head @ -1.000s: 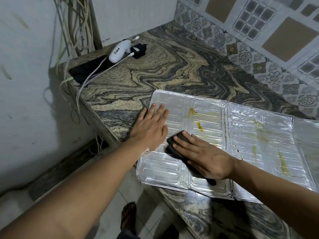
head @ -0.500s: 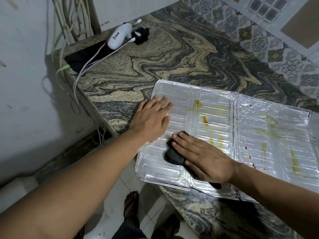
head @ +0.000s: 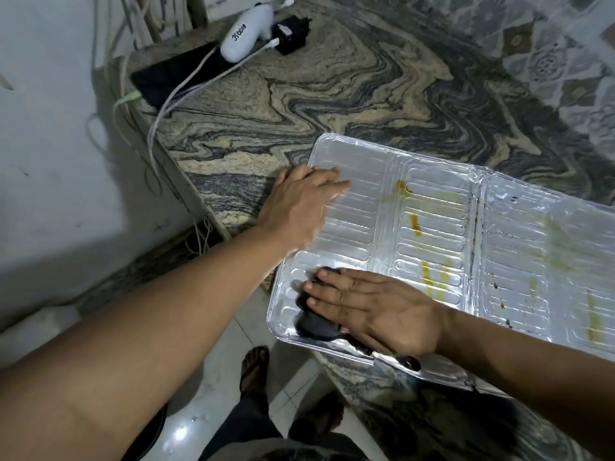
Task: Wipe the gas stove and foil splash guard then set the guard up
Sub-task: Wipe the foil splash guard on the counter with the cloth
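The foil splash guard (head: 439,234) lies flat on the marble counter, its near left corner overhanging the counter edge. Yellow-brown stains streak its middle and right panels. My left hand (head: 301,202) rests flat on the guard's far left corner, fingers spread, holding it down. My right hand (head: 376,309) presses a dark cloth (head: 314,322) flat against the near left panel. Most of the cloth is hidden under my palm. No gas stove is in view.
The swirled marble counter (head: 332,104) runs back to a tiled wall. At its far left corner lie a white device (head: 244,36), a black charger (head: 293,34), a dark phone (head: 173,74) and white cables. My sandalled feet (head: 254,371) stand on the floor tiles below.
My right hand has slid the cloth toward the guard's near left corner. My left hand has stayed on the far left corner. The camera has tipped downward.
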`<state>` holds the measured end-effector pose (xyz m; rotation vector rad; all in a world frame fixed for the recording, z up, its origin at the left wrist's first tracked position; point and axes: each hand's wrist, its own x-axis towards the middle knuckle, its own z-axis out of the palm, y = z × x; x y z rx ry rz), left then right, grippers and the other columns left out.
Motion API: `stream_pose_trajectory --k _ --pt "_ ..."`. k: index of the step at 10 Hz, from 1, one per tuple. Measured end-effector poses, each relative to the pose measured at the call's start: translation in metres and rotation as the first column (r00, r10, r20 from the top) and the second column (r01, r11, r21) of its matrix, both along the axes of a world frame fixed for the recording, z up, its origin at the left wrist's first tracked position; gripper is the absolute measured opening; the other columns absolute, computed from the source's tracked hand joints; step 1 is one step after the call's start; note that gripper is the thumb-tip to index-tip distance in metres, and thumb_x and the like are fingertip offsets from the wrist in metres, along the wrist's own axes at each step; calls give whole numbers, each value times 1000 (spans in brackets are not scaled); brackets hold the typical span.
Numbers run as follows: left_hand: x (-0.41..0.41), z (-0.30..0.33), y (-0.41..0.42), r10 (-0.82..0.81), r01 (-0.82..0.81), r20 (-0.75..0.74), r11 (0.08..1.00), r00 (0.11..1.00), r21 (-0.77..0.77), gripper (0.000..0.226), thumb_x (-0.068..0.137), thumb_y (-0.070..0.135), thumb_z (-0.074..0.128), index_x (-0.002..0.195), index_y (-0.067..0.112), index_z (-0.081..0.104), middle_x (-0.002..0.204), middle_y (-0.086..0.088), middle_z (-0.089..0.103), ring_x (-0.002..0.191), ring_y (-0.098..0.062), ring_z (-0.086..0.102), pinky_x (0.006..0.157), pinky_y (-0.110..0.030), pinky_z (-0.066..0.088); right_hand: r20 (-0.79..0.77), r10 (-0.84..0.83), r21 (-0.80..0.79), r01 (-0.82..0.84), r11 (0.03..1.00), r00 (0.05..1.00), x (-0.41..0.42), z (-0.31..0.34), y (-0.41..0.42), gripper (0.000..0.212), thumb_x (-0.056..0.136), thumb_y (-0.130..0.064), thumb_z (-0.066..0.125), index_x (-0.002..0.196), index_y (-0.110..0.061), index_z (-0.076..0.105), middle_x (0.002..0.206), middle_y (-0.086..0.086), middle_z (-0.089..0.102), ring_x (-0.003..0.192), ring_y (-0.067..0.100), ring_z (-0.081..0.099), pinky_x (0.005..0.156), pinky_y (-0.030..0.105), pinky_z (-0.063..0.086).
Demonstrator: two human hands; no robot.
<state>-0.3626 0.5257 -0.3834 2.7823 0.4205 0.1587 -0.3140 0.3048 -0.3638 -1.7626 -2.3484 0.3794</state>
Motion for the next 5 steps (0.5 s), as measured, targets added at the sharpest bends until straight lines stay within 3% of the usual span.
stream_pose_trajectory --k 1,3,4,5 --pt "-1 -3 1 -19 20 -38 999 999 29 68 94 9 55 152 37 32 161 14 28 138 -19 29 112 -43 21 102 31 -50 -26 998 994 20 -5 8 51 104 -27 33 153 -13 30 163 5 21 152 18 10 122 39 18" --pt "0 -2 -3 2 3 -69 997 998 74 54 102 31 29 156 25 24 164 9 20 148 -18 19 115 -45 17 205 -104 -63 119 991 973 57 -10 17 55 103 -31 27 154 -11 26 163 7 16 152 22 10 119 47 22" --pt "3 -4 -3 11 3 -146 995 989 98 60 102 46 15 158 25 11 167 10 6 153 -19 1 119 -51 -6 203 -208 -75 227 971 957 77 -10 23 57 103 -34 24 155 -12 21 163 6 16 152 23 11 120 47 19" --pt "5 -3 -3 5 19 -196 993 981 118 63 100 51 9 158 26 3 166 10 -5 153 -24 -12 116 -57 -20 216 -298 -75 320 944 930 102 -10 30 58 102 -36 22 156 -15 16 164 4 12 152 21 9 121 46 16"
